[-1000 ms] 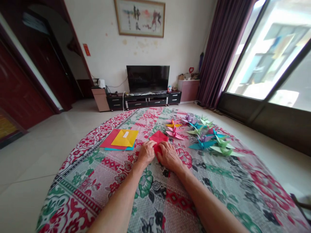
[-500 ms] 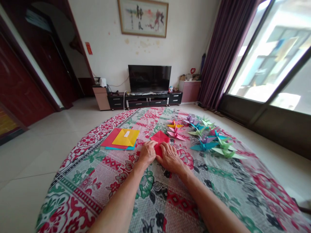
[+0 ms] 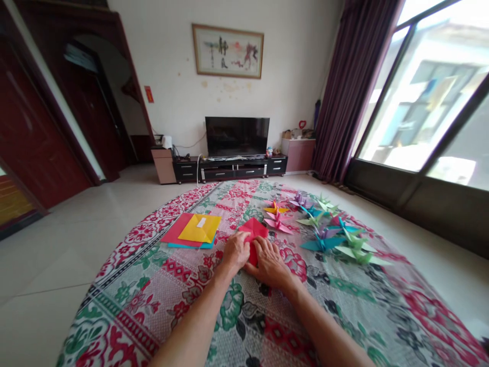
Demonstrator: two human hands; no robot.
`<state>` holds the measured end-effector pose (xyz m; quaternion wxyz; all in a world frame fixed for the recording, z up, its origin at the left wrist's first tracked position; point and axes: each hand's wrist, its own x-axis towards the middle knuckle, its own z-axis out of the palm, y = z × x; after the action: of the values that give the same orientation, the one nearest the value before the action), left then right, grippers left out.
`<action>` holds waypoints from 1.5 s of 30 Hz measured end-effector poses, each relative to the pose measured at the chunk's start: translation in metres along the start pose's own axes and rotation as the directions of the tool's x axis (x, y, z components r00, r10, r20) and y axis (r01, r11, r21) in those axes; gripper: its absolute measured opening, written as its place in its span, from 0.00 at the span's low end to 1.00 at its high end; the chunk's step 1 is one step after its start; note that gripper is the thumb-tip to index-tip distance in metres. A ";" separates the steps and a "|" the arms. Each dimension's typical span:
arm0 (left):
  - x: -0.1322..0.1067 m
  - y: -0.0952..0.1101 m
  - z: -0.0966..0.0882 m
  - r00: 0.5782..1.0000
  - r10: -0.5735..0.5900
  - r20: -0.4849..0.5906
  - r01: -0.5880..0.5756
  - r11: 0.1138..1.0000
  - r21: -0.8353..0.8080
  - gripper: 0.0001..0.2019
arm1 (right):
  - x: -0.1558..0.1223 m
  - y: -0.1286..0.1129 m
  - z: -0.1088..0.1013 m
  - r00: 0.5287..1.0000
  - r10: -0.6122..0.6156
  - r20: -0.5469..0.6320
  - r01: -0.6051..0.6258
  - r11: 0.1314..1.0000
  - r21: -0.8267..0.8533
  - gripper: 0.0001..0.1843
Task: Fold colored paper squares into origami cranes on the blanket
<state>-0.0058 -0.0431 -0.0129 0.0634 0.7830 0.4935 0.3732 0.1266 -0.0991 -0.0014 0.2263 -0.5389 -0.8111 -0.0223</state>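
Observation:
A red sheet of origami paper (image 3: 255, 226), partly folded, lies on the patterned tablecloth (image 3: 229, 300) in front of me. My left hand (image 3: 237, 251) grips its left side with fingers curled. On the right side my right hand (image 3: 267, 259) presses the paper, its fingers bent over the lower part. Both hands cover much of the paper's near half, so the folds there are hidden. To the left lies a stack of square papers, with a yellow sheet (image 3: 196, 230) above a red sheet (image 3: 171, 232) and a blue sheet (image 3: 208, 244).
Right of my hands stand several folded paper cranes: a pink crane (image 3: 278, 221), an orange crane (image 3: 275, 208), a blue crane (image 3: 323, 241) and a green crane (image 3: 359, 248) among them. Beyond the table, a television (image 3: 237, 136) rests on a low cabinet (image 3: 219, 172).
The camera has tilted up slightly, so the whole scene sits lower in view. Both hands stay on the red paper, with only a slight shift of the fingers.

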 end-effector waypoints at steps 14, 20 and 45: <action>-0.013 0.000 -0.005 0.997 0.082 -0.012 -0.082 0.996 0.019 0.19 | 0.008 0.019 -0.024 0.946 0.032 0.324 -0.127 0.952 0.277 0.54; -0.017 0.006 -0.009 0.986 0.004 0.166 -0.016 0.997 0.071 0.32 | 0.007 0.020 -0.026 0.949 -0.016 0.314 -0.071 0.961 0.266 0.54; -0.022 0.013 -0.019 0.935 -0.045 0.350 -0.021 0.983 0.184 0.28 | 0.032 0.050 0.006 0.917 0.345 -0.199 -0.360 0.932 -0.039 0.09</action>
<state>-0.0144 -0.0731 -0.0048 0.0803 0.8367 0.5114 0.1787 0.1586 -0.0488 -0.0042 0.2822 -0.6797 -0.6742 -0.0623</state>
